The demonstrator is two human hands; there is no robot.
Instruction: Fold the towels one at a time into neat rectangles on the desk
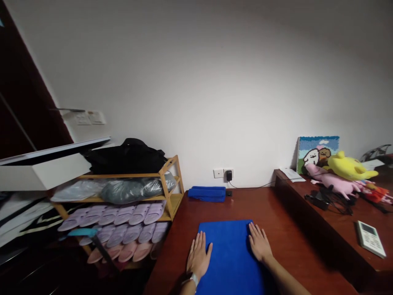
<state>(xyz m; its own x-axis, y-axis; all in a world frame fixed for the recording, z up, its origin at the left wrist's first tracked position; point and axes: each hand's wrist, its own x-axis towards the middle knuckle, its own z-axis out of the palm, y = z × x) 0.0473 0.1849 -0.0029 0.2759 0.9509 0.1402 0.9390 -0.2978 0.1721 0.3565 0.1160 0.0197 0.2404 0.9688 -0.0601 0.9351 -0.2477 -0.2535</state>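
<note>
A blue cloth (pixel 229 254) lies flat on the reddish-brown table (pixel 172 262), its near end running out of the bottom of the view. My left hand (pixel 199 255) rests flat along the cloth's left edge, fingers stretched forward and thumb apart over the cloth. At the opposite edge, my right hand (pixel 259 242) lies flat with its fingers extended, touching the cloth's far right corner area. Neither hand grips anything. Farther back, by the wall, sits a folded blue cloth (pixel 206 194).
To the left stands a wooden shoe rack (pixel 172 184) with several slippers (pixel 132 215) and a black bag (pixel 129 157). The raised ledge on the right carries plush toys (pixel 350 166), cables (pixel 330 200) and a white remote (pixel 370 238). A plugged-in adapter (pixel 229 175) trails a cord.
</note>
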